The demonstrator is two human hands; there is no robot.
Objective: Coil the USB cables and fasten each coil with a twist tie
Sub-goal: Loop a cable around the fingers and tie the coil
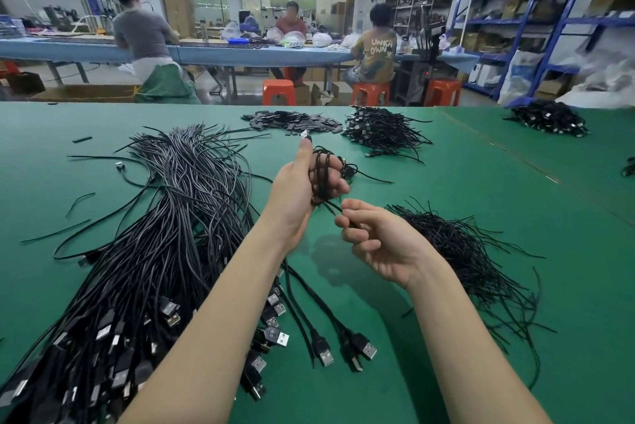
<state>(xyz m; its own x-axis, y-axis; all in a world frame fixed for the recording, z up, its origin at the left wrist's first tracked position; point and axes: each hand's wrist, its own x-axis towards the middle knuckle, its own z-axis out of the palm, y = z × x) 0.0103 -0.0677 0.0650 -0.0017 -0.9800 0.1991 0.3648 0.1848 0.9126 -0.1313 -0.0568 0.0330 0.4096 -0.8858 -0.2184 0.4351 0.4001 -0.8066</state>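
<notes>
My left hand (302, 190) is raised over the green table (481, 190) with a black USB cable coil (324, 179) wound around its fingers. Its thumb pins the cable's small plug end (305, 135), which sticks up past the thumb tip. My right hand (374, 238) sits just below and to the right, pinching the loose tail of that cable (335, 209) between thumb and forefinger. A big bundle of uncoiled USB cables (165, 234) lies on the left. Black twist ties (460, 251) are heaped on the right.
A pile of finished tied coils (381, 129) lies at the back centre, another pile of coils (549, 119) at the far right. Small dark flat pieces (292, 121) are spread beside them. Three people sit at a blue bench (86, 50) beyond; blue shelving (549, 28) stands right.
</notes>
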